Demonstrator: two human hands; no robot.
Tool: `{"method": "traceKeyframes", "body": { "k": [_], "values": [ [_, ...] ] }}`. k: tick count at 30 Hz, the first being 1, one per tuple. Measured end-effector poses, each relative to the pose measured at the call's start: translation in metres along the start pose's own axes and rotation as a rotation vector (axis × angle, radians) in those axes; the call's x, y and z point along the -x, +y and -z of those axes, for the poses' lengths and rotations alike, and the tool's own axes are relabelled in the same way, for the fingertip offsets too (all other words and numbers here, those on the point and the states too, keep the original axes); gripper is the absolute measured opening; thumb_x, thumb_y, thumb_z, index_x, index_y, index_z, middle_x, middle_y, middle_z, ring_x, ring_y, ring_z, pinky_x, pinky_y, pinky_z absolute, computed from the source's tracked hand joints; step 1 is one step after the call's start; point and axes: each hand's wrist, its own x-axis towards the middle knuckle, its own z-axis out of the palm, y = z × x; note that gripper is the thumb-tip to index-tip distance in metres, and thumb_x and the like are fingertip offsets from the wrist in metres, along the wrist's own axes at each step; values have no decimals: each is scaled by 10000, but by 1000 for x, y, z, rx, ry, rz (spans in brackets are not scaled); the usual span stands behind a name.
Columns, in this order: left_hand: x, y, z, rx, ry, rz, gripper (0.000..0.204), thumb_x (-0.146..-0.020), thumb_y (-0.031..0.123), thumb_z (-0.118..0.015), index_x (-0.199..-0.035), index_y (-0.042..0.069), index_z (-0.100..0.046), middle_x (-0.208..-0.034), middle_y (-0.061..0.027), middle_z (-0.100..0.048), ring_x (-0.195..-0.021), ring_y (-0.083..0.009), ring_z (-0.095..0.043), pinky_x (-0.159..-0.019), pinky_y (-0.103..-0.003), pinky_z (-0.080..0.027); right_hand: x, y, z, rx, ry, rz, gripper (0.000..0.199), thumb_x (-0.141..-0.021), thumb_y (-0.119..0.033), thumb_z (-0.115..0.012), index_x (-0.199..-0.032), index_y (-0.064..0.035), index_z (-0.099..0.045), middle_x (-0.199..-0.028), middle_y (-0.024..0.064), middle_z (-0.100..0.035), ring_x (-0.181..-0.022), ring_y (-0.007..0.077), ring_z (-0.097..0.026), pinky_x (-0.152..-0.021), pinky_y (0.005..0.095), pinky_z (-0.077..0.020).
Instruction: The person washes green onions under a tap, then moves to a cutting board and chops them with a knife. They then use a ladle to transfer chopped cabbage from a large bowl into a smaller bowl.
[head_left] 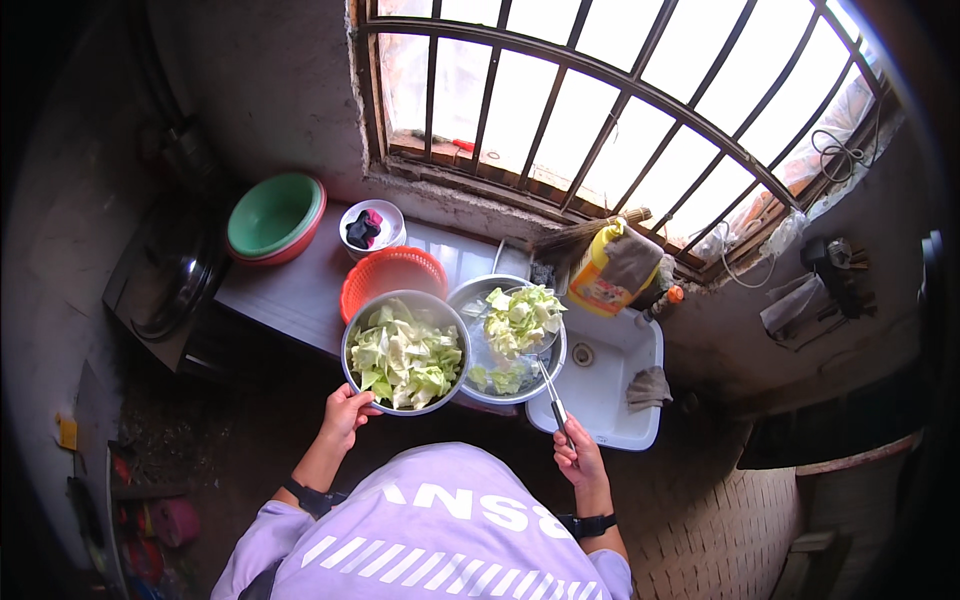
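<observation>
My left hand [348, 413] is closed on the near-left rim of a grey metal bowl [440, 316]. Torn cabbage leaves [405, 358] fill much of this bowl. In my right hand [578, 455] is the dark handle of a skimmer [558, 408], fingers wrapped round it. Its head carries a heap of wet-looking cabbage [522, 318] and is mostly hidden beneath the leaves. The skimmer's head is over a metal basin [470, 293] holding water and some loose cabbage pieces [500, 378]. Bowl and basin are side by side, the bowl to the left.
Behind the bowl sits an orange-red colander [395, 270]. Farther left are a white bowl [372, 215] with dark and pink items and stacked green and red basins [275, 218]. To the right are a white sink [600, 390] with a grey cloth [649, 389] and a yellow jug [605, 265].
</observation>
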Motion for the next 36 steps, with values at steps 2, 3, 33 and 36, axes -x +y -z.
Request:
{"method": "traceKeyframes", "body": {
  "k": [2, 3, 33, 36],
  "values": [
    [0, 1, 0, -1, 0, 4, 72, -862, 30, -634, -916, 49, -590, -804, -54, -671, -602, -146, -682, -385, -167, -384, 1, 0, -1, -7, -3, 0, 401, -1019, -202, -488, -1406, -124, -420, -758, 24, -501, -456, 24, -378, -396, 177, -356],
    [0, 2, -1, -2, 2, 2, 71, -863, 31, -634, -915, 49, -590, -804, -55, -671, -602, -146, -682, -385, -168, -384, 1, -1, -2, -20, -27, 5, 401, -1019, -201, -487, -1407, -125, -419, -760, 25, -501, -456, 25, -379, -396, 177, -356],
    [3, 4, -6, -31, -8, -4, 69, -864, 39, -629, -921, 59, -594, -809, -54, -678, -605, -144, -681, -387, -162, -365, 11, -19, -26, -19, -24, 52, 377, -1023, -184, -474, -1386, -97, -429, -760, 28, -491, -450, 30, -378, -391, 177, -356],
    [5, 5, -5, -35, -10, -2, 69, -864, 40, -630, -920, 59, -594, -809, -56, -679, -606, -144, -682, -386, -162, -362, 10, -16, -25, -14, -21, 43, 367, -1021, -184, -479, -1375, -98, -438, -757, 28, -492, -451, 31, -383, -392, 177, -356]
  ]
}}
